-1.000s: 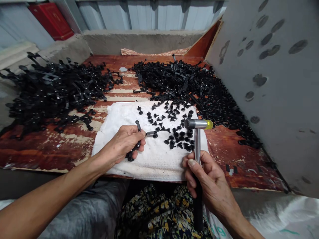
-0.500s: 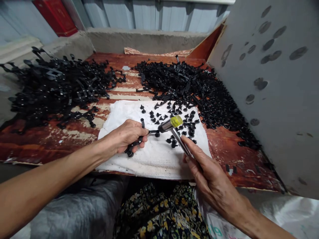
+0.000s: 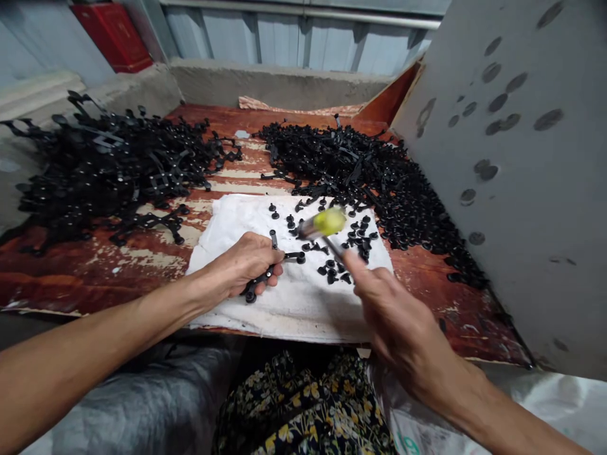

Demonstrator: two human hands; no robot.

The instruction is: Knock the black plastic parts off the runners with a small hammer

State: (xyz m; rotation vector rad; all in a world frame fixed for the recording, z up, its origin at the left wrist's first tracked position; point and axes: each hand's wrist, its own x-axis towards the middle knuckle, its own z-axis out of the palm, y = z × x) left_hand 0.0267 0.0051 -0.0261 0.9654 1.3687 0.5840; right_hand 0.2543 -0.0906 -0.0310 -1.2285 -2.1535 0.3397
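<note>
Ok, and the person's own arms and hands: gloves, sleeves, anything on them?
No gloves: the left hand and right hand are bare. No ring, watch or band shows, though the right hand is motion-blurred. The left forearm and right forearm are bare too, with no sleeve in view. A dark floral garment with yellow flowers covers the lap.

Both bare forearms (image 3: 104,322) reach forward from the lower corners of the view. The left hand (image 3: 249,265) is curled palm-down, its fingers (image 3: 265,270) bent and closed, the wrist nearly straight. The right hand (image 3: 398,316) is blurred by motion, angled inward with the index finger (image 3: 355,268) stretched forward and the other fingers curled.
</note>
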